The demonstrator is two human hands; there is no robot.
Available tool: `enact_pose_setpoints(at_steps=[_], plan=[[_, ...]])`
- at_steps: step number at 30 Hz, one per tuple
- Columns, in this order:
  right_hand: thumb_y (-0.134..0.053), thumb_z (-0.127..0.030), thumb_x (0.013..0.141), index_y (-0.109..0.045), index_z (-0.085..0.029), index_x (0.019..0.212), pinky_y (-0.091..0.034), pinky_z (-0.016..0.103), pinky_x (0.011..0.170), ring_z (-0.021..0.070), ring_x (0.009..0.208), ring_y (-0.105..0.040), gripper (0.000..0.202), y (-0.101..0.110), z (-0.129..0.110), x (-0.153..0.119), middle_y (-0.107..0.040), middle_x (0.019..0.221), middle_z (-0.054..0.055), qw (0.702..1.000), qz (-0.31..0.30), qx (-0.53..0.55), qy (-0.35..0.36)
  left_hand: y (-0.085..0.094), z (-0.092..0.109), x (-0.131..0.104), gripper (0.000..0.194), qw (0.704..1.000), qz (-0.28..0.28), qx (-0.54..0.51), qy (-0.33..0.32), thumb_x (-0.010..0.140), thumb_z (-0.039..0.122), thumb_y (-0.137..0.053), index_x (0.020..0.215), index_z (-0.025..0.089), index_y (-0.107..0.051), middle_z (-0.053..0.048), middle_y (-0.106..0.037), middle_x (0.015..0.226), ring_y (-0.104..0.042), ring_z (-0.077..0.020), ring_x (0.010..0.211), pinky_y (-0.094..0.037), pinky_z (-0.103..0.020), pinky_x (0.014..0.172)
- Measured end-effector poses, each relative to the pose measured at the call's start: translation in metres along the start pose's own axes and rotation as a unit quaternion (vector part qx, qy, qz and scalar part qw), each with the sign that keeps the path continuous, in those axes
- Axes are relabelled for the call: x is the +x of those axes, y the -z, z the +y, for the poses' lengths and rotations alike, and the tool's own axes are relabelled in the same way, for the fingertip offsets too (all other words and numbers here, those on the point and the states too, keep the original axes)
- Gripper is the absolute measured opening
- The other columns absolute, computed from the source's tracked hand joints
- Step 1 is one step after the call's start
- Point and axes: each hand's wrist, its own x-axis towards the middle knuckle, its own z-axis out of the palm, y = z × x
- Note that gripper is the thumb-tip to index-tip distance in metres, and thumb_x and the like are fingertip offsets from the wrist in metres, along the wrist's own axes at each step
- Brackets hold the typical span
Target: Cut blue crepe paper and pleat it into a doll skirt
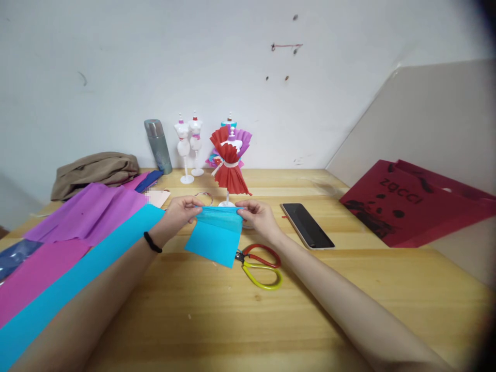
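One small rectangular sheet of bright blue crepe paper (215, 242), with a darker, creased band along its far edge, is stretched between both hands near the middle of the wooden table (186, 325). The left hand (182, 211), a black band (152, 242) around its wrist, pinches the far left corner between thumb and fingers; the right hand (258, 216) grips the far right corner the same way. Just right of the sheet's near edge lie scissors with one red and one yellow handle (262, 265), their blades mostly hidden. Directly beyond the sheet stands a small white mannequin in a pleated red dress (231, 173), with another partly hidden behind it. Farther left are two white mannequins on round bases (186, 179) and a grey-green metal bottle (158, 147), leaning in view. At left, a long blue strip (96, 263) lies beside purple sheeting (89, 212), pink sheeting (42, 276) and a bunched brown cloth (95, 173). To the right rest a black-screened phone (309, 226) and, farther right, a dark red shopping bag (414, 206).
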Motion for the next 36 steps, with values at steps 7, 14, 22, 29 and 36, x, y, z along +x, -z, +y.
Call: enact_pose_setpoints(at_steps=[7, 14, 22, 29, 36], plan=[[-0.067, -0.032, 0.069, -0.061, -0.018, 0.067, -0.038, 0.027, 0.058, 0.0117, 0.058, -0.050, 0.015, 0.005, -0.003, 0.002, -0.057, 0.062, -0.002, 0.995, -0.007, -0.078, 0.065, -0.001, -0.001, 0.000, 0.023, 0.999, 0.013, 0.023, -0.024, 0.063, 0.027, -0.068, 0.081, 0.014, -0.068, 0.005, -0.055, 0.051, -0.043, -0.0065, 0.042, -0.033, -0.019, 0.041], [-0.070, -0.035, 0.067, -0.058, -0.018, 0.067, -0.035, 0.026, 0.054, 0.0098, 0.053, -0.046, 0.021, 0.010, -0.016, 0.002, -0.055, 0.058, -0.004, 0.996, -0.075, -0.043, 0.019, 0.002, -0.001, 0.000, 0.019, 1.000, -0.013, 0.012, -0.013, 0.064, 0.025, -0.068, 0.080, 0.013, -0.070, 0.005, -0.052, 0.046, -0.042, -0.0064, 0.040, -0.031, -0.019, 0.040], [-0.072, -0.034, 0.065, -0.059, -0.018, 0.068, -0.035, 0.025, 0.054, 0.0092, 0.052, -0.046, 0.020, 0.012, -0.024, 0.000, -0.055, 0.055, -0.004, 0.995, -0.092, -0.040, 0.011, 0.004, -0.001, 0.000, 0.016, 0.999, -0.038, 0.012, -0.002, 0.066, 0.026, -0.067, 0.077, 0.016, -0.065, 0.006, -0.051, 0.041, -0.041, -0.0064, 0.036, -0.028, -0.019, 0.037], [-0.073, -0.029, 0.061, -0.060, -0.017, 0.066, -0.035, 0.023, 0.048, 0.0084, 0.046, -0.047, 0.018, 0.012, -0.025, -0.001, -0.056, 0.051, -0.005, 0.996, -0.071, -0.052, -0.013, -0.001, 0.003, -0.006, 0.010, 0.998, -0.054, 0.010, 0.034, 0.069, 0.019, -0.060, 0.078, 0.015, -0.060, 0.005, -0.056, 0.039, -0.047, -0.0088, 0.034, -0.037, -0.018, 0.038], [-0.080, -0.033, 0.060, -0.059, -0.017, 0.072, -0.045, 0.021, 0.048, 0.0090, 0.045, -0.058, 0.029, 0.011, -0.030, -0.004, -0.069, 0.056, 0.001, 0.992, -0.088, 0.028, -0.081, -0.011, 0.018, -0.011, 0.010, 0.994, -0.014, -0.061, 0.094, 0.070, 0.006, -0.058, 0.072, 0.015, -0.056, -0.001, -0.069, 0.054, -0.068, -0.0125, 0.056, -0.053, -0.021, 0.057]])
